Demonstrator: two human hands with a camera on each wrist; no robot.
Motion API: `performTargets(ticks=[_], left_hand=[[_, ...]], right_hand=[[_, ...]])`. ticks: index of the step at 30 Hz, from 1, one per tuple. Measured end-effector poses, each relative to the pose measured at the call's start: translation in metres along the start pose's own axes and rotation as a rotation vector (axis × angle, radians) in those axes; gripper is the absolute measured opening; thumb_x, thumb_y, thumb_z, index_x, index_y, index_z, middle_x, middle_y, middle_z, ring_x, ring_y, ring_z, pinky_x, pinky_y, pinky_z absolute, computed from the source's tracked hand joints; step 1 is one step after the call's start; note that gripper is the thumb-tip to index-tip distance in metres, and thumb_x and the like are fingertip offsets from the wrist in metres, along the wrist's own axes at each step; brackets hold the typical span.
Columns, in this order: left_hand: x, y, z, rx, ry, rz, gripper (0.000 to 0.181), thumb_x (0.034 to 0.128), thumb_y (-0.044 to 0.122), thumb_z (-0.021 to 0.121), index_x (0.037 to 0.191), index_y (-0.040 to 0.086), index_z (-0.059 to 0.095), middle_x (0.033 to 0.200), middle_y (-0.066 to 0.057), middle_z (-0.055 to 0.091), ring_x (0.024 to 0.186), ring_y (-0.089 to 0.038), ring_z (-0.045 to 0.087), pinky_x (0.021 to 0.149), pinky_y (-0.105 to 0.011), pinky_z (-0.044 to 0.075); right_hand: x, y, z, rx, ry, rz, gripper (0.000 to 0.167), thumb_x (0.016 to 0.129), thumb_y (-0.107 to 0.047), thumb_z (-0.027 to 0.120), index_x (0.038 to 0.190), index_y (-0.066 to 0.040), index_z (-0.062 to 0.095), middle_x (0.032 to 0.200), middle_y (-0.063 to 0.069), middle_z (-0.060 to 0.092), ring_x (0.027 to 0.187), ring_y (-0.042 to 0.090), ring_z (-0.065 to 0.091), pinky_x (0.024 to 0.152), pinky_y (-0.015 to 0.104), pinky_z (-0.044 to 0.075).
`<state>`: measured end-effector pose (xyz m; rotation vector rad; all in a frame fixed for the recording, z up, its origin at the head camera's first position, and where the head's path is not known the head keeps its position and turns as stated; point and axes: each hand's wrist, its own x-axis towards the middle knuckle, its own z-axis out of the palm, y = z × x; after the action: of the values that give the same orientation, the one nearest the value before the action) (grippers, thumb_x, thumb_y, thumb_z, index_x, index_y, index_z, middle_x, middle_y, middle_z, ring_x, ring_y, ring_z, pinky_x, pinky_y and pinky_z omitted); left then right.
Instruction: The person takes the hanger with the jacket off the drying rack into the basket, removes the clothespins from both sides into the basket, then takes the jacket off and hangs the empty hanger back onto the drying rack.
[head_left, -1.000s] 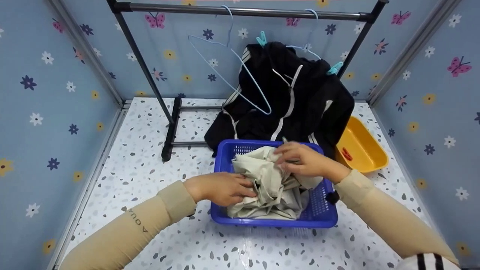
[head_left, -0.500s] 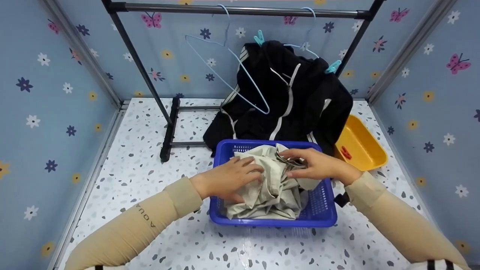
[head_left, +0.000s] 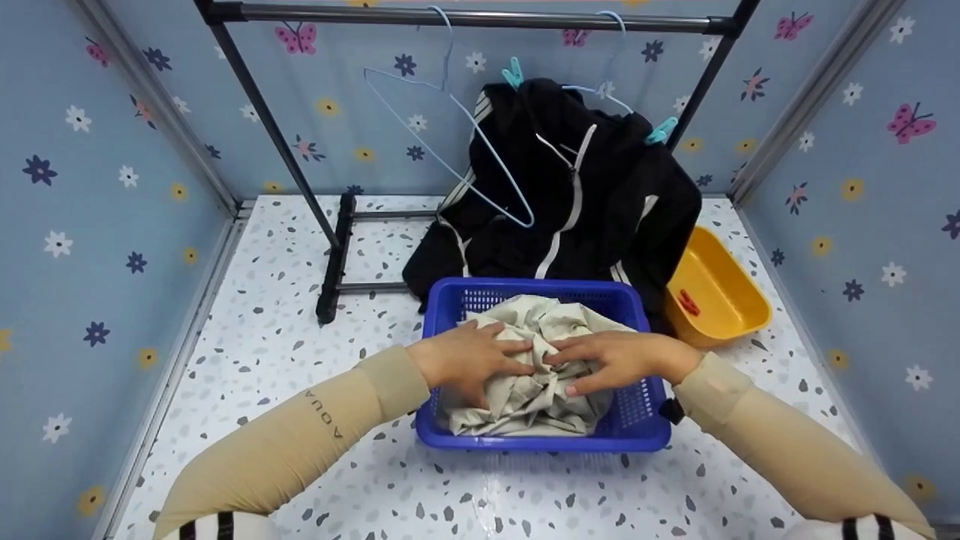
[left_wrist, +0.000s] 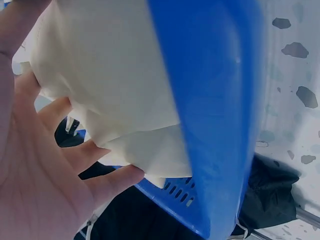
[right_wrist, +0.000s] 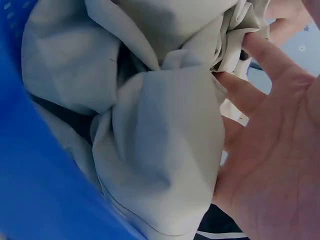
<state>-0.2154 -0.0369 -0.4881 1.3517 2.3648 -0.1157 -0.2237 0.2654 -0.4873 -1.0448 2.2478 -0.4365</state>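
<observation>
A crumpled light beige garment point(head_left: 536, 401) fills much of the blue basket point(head_left: 544, 443), bunched into folds; its kind cannot be told. My left hand point(head_left: 472, 358) rests on the garment's left side with fingers spread. From the right, my right hand point(head_left: 619, 358) touches the pile, its fingertips close to those of the left. In the left wrist view the fingers point(left_wrist: 82, 157) lie extended against the beige cloth point(left_wrist: 115, 65). The right wrist view has the right palm point(right_wrist: 280, 150) facing the folds point(right_wrist: 165, 135), fingertips touching them.
Behind the basket, a black jacket point(head_left: 517, 240) hangs from a rack point(head_left: 480, 16), with turquoise clothespins point(head_left: 513, 73) at its shoulders. A bare blue hanger point(head_left: 487, 150) hangs left of it. At right stands a yellow tub point(head_left: 739, 300) holding red clothespins point(head_left: 688, 302).
My left hand has moved up and right onto the garment. My right hand has come down slightly, and the cloth's raised edge beside it now lies flatter.
</observation>
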Motion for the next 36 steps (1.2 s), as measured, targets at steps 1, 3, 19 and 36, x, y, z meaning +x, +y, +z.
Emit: performTargets(ticks=[1,3,19,36], left_hand=[[0.002,0.0,0.001,-0.002,-0.011,-0.002,0.09,0.0905,0.055,0.083,0.168,0.046,0.036,0.182,0.009,0.021,0.167,-0.044,0.019,0.128,-0.071,0.026],[0.005,-0.001,0.003,-0.003,-0.028,-0.003,0.088,0.0904,0.054,0.083,0.167,0.045,0.04,0.181,0.008,0.025,0.166,-0.045,0.022,0.127,-0.07,0.028],[0.003,-0.018,0.014,0.015,-0.064,0.031,0.083,0.089,0.056,0.084,0.162,0.031,0.053,0.172,-0.001,0.046,0.153,-0.031,0.052,0.133,-0.049,0.029],[-0.035,-0.038,0.026,-0.001,-0.087,-0.073,0.082,0.0862,0.056,0.086,0.159,0.035,0.055,0.175,0.002,0.041,0.163,-0.042,0.032,0.123,-0.065,0.04]], right_hand=[[0.003,0.001,0.001,0.002,-0.017,0.005,0.063,0.105,-0.05,0.067,0.159,-0.019,0.058,0.172,0.016,0.044,0.158,0.043,0.042,0.128,0.065,0.033],[0.008,0.003,0.0,0.017,-0.048,0.017,0.062,0.106,-0.05,0.066,0.159,-0.02,0.057,0.172,0.015,0.043,0.159,0.042,0.04,0.129,0.065,0.032],[0.047,0.002,-0.012,0.045,-0.187,0.05,0.068,0.103,-0.061,0.063,0.164,-0.033,0.05,0.182,0.002,0.024,0.168,0.035,0.019,0.134,0.061,0.019],[0.087,-0.024,-0.014,0.006,-0.21,0.044,0.07,0.102,-0.062,0.063,0.164,-0.034,0.049,0.183,-0.002,0.02,0.169,0.033,0.018,0.135,0.059,0.018]])
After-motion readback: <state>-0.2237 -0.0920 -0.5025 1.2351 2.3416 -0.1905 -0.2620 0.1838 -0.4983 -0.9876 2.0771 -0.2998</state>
